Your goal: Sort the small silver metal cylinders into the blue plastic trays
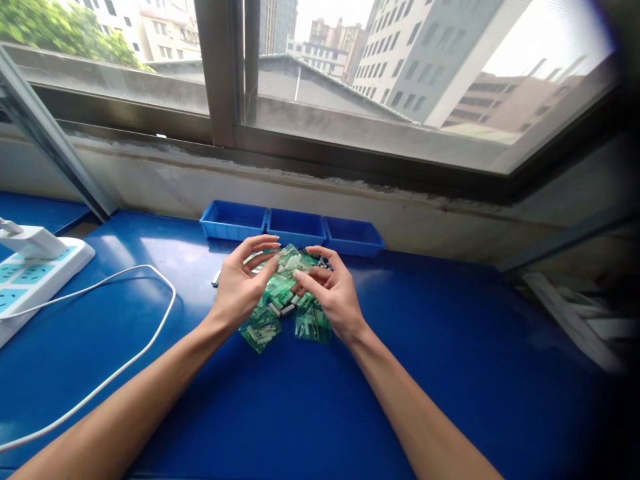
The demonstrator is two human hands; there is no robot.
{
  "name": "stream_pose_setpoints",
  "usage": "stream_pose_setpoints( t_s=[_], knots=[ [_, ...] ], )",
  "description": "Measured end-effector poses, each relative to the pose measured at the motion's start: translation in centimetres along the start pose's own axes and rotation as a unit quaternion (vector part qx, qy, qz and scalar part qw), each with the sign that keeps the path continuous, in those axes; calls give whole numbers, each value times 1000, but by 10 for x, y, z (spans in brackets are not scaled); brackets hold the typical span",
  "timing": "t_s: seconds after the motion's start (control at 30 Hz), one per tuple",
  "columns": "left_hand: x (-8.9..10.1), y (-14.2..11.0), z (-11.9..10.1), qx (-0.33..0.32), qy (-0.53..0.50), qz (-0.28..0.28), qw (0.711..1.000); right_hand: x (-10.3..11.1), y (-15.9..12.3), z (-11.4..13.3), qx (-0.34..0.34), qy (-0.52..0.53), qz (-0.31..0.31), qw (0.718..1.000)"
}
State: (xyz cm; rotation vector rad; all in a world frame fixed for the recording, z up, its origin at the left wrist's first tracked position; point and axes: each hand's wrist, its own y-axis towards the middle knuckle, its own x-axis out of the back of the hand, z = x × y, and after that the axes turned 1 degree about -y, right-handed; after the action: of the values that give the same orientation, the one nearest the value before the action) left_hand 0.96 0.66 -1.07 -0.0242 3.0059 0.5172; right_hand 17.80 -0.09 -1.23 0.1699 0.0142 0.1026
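Observation:
A heap of small clear plastic bags with green and white parts [280,290] lies on the blue table, some grey connector-like pieces among them. My left hand [243,280] curves around the heap's left side, its fingers spread and thumb apart from them. On the right side my right hand [333,290] has its index finger and thumb apart, the other fingers curled low by the bags. A clear bag [290,259] lies between both hands' fingertips; I cannot tell if either touches it. Nearer me are two bags, a left one [261,329] and a right one [313,325].
Three joined blue bins [295,230] stand behind the heap, against the wall below the window. At left, a white power strip [45,280] holds a plug, and a white cable [170,300] loops across the blue table [280,413]. A metal post [60,133] rises at the back left.

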Motion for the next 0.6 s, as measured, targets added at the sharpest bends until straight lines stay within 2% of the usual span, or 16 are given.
stream_pose_setpoints(
  t_s=[0.1,0.27,0.5,0.6],
  knots=[
    [5,1,4,10,-20,38,999,3,1,-1,5,-12,-9,1000],
    [5,-2,7,-12,-11,85,996,10,1,-7,54,-72,-18,996],
    [4,-7,8,-103,117,125,980,10,3,-7,59,-56,-23,996],
    [7,-6,8,-157,214,109,958,9,4,-5,45,-40,-36,998]
  ],
)
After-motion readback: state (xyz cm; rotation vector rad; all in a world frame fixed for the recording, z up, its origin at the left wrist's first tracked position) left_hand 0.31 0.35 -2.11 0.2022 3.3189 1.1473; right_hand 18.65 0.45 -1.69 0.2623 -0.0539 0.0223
